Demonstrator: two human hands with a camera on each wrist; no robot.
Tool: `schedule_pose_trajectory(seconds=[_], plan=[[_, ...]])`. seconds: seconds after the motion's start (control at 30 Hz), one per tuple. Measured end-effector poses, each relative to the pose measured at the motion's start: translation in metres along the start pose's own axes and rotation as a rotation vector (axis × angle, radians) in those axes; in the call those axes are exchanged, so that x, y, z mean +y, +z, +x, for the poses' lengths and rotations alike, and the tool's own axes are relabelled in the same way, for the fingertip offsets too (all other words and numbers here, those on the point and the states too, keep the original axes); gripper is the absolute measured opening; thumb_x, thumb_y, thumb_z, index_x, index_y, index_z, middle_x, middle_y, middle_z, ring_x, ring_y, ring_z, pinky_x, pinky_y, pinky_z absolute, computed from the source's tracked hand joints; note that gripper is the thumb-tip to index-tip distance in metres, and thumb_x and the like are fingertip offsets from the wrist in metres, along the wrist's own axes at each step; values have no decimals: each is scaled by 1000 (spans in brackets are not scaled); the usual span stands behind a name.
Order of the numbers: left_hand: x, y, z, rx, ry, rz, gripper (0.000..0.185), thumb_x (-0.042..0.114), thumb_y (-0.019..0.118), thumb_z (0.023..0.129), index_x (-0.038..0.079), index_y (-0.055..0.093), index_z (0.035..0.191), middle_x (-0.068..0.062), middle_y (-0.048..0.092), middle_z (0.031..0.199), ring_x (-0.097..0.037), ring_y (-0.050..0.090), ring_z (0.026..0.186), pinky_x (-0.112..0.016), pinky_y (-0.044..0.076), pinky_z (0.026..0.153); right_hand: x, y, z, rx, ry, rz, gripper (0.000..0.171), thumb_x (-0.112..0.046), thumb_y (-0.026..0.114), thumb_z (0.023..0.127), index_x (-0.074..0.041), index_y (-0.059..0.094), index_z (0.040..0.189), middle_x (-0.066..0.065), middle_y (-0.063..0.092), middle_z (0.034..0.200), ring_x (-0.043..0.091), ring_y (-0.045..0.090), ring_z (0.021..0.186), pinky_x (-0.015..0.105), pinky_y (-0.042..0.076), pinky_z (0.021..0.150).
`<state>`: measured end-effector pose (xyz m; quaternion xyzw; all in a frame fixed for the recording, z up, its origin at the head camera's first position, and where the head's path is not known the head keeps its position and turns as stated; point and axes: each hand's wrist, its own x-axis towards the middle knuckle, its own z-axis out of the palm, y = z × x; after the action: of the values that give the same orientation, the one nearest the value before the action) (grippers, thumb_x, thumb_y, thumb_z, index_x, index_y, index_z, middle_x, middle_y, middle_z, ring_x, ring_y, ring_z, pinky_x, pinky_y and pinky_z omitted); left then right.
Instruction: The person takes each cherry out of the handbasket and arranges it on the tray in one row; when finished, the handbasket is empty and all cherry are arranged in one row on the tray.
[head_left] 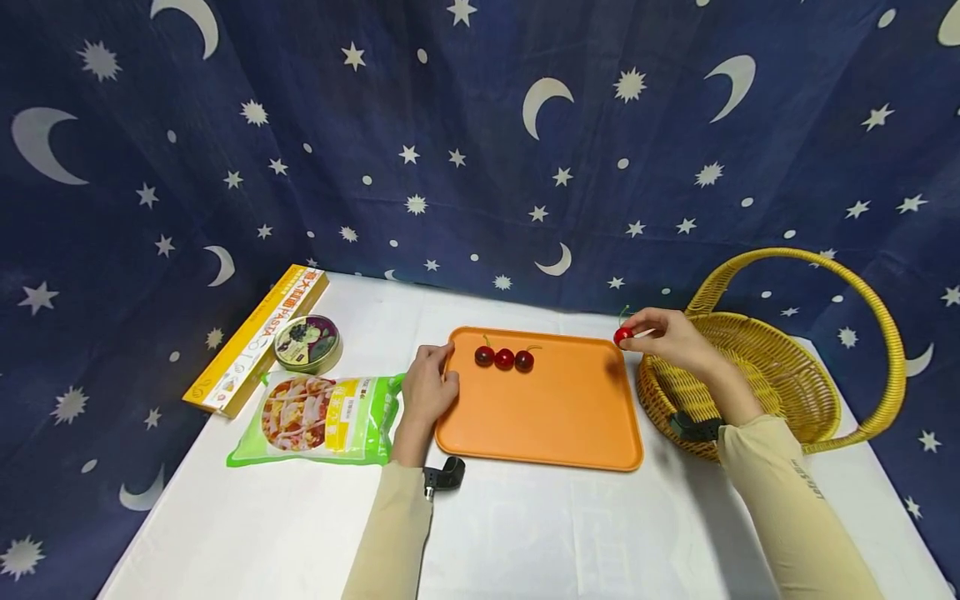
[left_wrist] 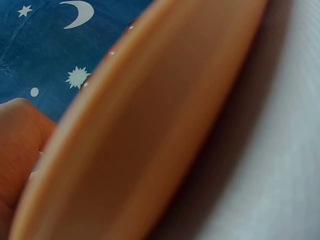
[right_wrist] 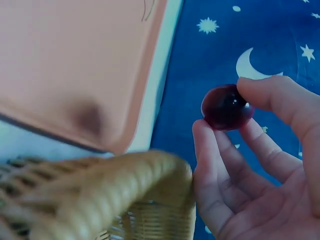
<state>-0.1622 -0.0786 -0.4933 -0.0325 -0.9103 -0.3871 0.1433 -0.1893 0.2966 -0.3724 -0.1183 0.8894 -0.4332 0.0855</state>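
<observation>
Right hand [head_left: 672, 337] pinches cherry [head_left: 622, 336]; stem [head_left: 622, 314] shows in head view only.

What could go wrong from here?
Slip: the right hand pinches a smooth, round cherry, which might pop out and roll.
Scatter: three cherries sit in a row on the tray; if the left hand bumps its edge, they could roll.
Snag: the right wrist camera overlaps the basket in the head view and may clip its rim.

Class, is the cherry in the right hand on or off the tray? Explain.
Off. The right hand pinches the cherry, and the right wrist view shows it against the curtain, apart from the tray.
</observation>
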Motion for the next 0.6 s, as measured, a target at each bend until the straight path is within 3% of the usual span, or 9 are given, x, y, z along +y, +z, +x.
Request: schedule_pose_trajectory(seconds=[0.37,0.6], plan=[[-1,2,1,6,-5,-6,50,7,59,79,4,66,128,-15,61,111,-32,63,93,-46,49,73,-11,23,12,-1,-5,50,32,-9,74,84,9,65,109,22,67,105,14,66,73,24,52,67],[-1,1,1,-2,-8,-6,50,8,60,79,4,66,129,-14,60,111,-31,63,91,-45,49,72,-9,45,20,0,26,105,31,-5,75,82,12,64,105,17,68,93,22,68,73,30,56,67]])
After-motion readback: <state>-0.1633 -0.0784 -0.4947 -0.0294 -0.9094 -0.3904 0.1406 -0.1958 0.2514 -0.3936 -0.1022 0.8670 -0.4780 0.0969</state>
